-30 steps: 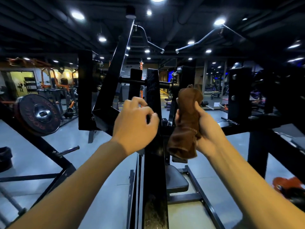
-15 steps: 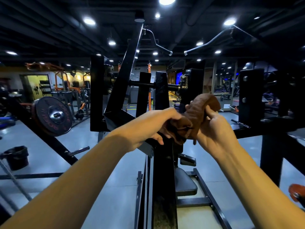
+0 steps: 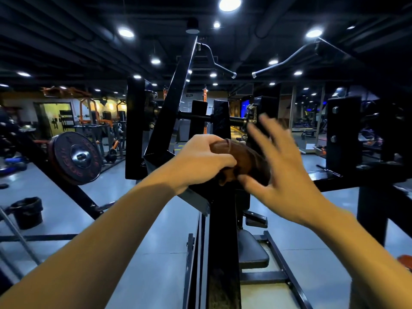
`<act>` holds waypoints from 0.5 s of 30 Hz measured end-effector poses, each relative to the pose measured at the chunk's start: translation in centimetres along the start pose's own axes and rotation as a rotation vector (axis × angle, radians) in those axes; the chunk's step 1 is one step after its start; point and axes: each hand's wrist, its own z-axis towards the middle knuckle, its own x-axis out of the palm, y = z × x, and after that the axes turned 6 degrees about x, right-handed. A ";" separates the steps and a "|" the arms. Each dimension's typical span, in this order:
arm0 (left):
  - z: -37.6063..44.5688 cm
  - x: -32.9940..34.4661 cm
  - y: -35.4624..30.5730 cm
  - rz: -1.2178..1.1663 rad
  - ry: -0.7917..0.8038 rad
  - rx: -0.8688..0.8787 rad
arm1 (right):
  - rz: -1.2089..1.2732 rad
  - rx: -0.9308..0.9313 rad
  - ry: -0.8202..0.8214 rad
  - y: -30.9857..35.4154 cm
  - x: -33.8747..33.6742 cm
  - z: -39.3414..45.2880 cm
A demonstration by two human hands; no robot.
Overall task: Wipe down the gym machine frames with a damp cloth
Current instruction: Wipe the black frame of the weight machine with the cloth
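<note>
The left hand (image 3: 204,162) is curled tight around a brown cloth (image 3: 245,157). The cloth is bunched up in a lump. It sits right on top of the black post (image 3: 223,230), the tall upright bar of the gym machine in the middle of the view. The fingers wrap over the near end of the cloth, and the rest of it sticks out to the right of the post.

The right hand (image 3: 281,175) is open, with its fingers spread wide and straight. It holds nothing. It is just right of the post and looks blurry. Its thumb is touching or nearly touching the underside of the cloth, but the blur makes it hard to be sure.

Behind the post, a thick bar with a spring (image 3: 236,120) runs across from side to side. A slanted black beam (image 3: 178,94) leans up to the left of the post. Low down and just right of the post is a small black seat (image 3: 253,250).

Far left of the post, a round weight plate (image 3: 77,157) hangs on another machine. A black bin (image 3: 27,211) stands on the grey floor (image 3: 142,253) below that plate. Two bent handles (image 3: 243,65) hang high above the post.
</note>
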 end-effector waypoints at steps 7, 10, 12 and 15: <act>-0.2 -0.1 -0.5 -0.070 0.176 0.061 | 0.149 0.069 0.212 0.4 -0.6 1.5; 0.2 0.9 0.7 -0.019 0.032 0.156 | 0.149 0.092 0.109 0.6 0.3 1.5; 0.8 0.4 2.3 0.104 -0.186 0.186 | 0.101 0.167 0.040 0.5 0.7 1.8; 1.5 -1.3 6.6 0.503 -0.352 0.201 | -0.012 0.227 0.002 0.5 1.4 1.3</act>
